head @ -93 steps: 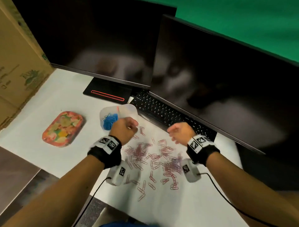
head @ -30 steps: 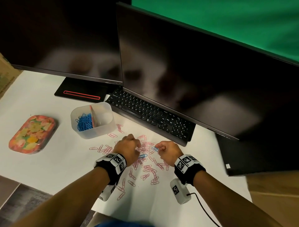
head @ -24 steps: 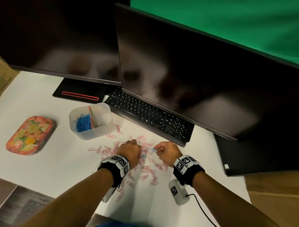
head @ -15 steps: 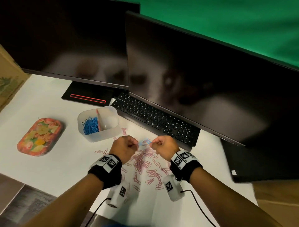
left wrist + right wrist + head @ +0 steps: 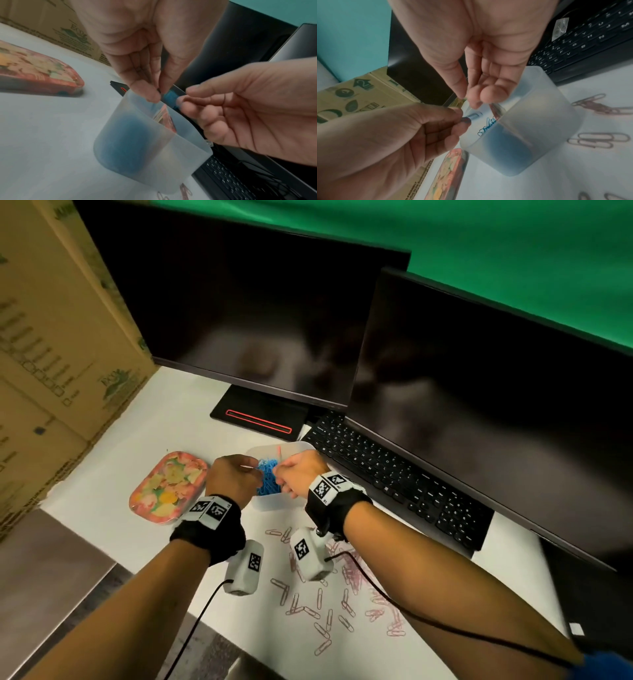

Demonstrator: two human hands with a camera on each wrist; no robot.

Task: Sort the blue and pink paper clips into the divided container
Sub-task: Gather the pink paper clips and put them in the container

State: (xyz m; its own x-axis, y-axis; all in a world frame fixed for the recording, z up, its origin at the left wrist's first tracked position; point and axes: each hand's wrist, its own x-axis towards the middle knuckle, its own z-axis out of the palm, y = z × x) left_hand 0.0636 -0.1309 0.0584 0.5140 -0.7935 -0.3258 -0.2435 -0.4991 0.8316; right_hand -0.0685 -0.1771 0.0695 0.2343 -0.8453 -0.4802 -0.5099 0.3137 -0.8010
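Observation:
The translucent divided container (image 5: 274,503) stands left of the keyboard, with a heap of blue clips (image 5: 269,479) in its left compartment beside the pink divider (image 5: 279,448). Both hands hover over that compartment. My left hand (image 5: 239,474) pinches one blue paper clip (image 5: 474,115) between thumb and fingertip just above the rim (image 5: 137,97). My right hand (image 5: 287,477) hangs close beside it with loosely curled fingers (image 5: 488,94) and the thumb apart; nothing shows in it. Pink clips (image 5: 346,594) lie scattered on the white table under my forearms.
A floral tin (image 5: 168,487) lies left of the container. The black keyboard (image 5: 394,470) and two dark monitors (image 5: 479,405) close off the back and right. A cardboard box (image 5: 51,354) walls the left, and a black monitor base (image 5: 260,416) sits behind the container.
Both hands left the clip pile and moved back-left to above the container's blue compartment. The blue clip the right hand pinched is no longer seen in it.

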